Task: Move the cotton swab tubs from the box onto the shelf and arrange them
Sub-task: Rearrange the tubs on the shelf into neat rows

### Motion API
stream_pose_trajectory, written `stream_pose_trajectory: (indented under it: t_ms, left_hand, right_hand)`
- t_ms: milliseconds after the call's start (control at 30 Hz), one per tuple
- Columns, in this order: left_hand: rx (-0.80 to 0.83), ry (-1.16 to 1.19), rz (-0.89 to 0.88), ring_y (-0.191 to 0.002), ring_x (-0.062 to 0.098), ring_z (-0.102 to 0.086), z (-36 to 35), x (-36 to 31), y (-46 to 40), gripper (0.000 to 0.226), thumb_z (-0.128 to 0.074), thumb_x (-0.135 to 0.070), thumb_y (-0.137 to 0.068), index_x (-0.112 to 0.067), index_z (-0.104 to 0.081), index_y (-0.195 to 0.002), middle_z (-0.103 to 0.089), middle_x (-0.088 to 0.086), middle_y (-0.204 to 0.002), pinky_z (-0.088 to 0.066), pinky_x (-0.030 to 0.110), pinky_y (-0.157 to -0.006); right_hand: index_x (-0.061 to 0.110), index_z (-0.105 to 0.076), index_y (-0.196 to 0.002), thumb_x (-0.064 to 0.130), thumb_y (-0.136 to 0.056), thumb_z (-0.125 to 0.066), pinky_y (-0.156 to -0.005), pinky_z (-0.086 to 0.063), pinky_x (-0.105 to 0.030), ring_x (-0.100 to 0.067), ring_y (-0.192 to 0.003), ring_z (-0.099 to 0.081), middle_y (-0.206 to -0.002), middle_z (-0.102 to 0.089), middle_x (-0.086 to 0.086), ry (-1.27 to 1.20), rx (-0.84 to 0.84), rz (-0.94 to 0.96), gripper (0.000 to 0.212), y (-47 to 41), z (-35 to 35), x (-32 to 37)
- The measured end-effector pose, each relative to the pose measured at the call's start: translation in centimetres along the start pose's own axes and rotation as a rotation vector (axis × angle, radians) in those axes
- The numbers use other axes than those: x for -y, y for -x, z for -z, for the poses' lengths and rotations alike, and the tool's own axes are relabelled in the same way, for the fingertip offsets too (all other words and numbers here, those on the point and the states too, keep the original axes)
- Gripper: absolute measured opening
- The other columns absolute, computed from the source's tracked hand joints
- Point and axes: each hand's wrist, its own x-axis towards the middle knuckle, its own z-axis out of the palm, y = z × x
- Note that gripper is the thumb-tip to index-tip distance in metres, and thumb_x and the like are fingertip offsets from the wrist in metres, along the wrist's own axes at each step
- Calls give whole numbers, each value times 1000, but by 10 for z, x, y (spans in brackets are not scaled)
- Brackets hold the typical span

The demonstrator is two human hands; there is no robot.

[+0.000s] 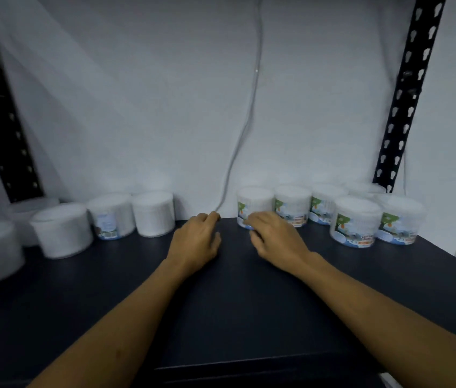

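while both hands hover low over the dark shelf (249,303), neither one carries a tub. the left hand (196,242) has its fingers loosely curled, knuckles toward the wall, with nothing in it; its fingertips sit near the foot of a thin cable (238,152) that hangs down the wall, and whether they touch it cannot be told. the right hand (274,239) is also loosely curled and holds nothing, its fingertips just at the lower front of the near tub (255,204); contact looks likely but is blurred.

that tub is what the next move turns on. it stands upright just ahead of the right hand, at the left end of a row that runs off to the right along the wall, with two more tubs (357,219) set forward of the row, farther right. the right hand is plainly nearer; the left hand is apart from it, across a bare gap of shelf.

another group of white tubs (154,212) stands ahead and to the left of the left hand, curving forward toward the shelf's left edge.

the gap straight ahead between the hands looks like the place still to be filled or closed. sliding the near tub leftward would be the right hand's job. the box is not in view.
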Motion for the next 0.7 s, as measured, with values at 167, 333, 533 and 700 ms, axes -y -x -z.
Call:
stream_pose_trajectory:
  t_ms: [167, 333, 533, 700]
  left_hand:
    - [-26, -118, 1, -103, 27, -56, 33, 54, 38, 31, -52, -23, -91, -11, -54, -119, -61, 9, -116, -49, 37, -62]
    - [-121, -191, 59, -94, 31, -60, 54, 99, 64, 24, -64, -12, -81, -7, -62, -105, -65, 13, -101, -44, 33, -51]
    - [-198, -262, 69, -89, 30, -53, 54, 117, 57, 28, -61, -3, -67, -5, -58, -95, -57, 14, -94, -50, 42, -70]
    - [-197, -321, 116, -116, 41, -46, 50, 131, 42, 50, -62, -8, -67, -1, -53, -116, -50, 24, -124, -46, 50, -94]
  right_hand:
    - [16, -58, -125, 20, -93, -50, -85, -48, -34, -18, -117, -48, -126, -58, 2, -90, 95, -62, 33, -10, -13, 41]
    - [16, -58, -125, 22, -93, -50, -87, -46, -31, -16, -120, -47, -127, -57, 3, -176, 100, -71, 33, -29, -34, 83]
    - [13, -50, -132, 18, -93, -48, -87, -49, -34, -20, -126, -39, -134, -47, -3, -194, 36, -43, 39, -62, -65, 117]
    - [10, -42, -136, 15, -90, -53, -86, -52, -42, -27, -135, -28, -147, -32, -13, -207, -63, -69, 48, -89, -89, 123]
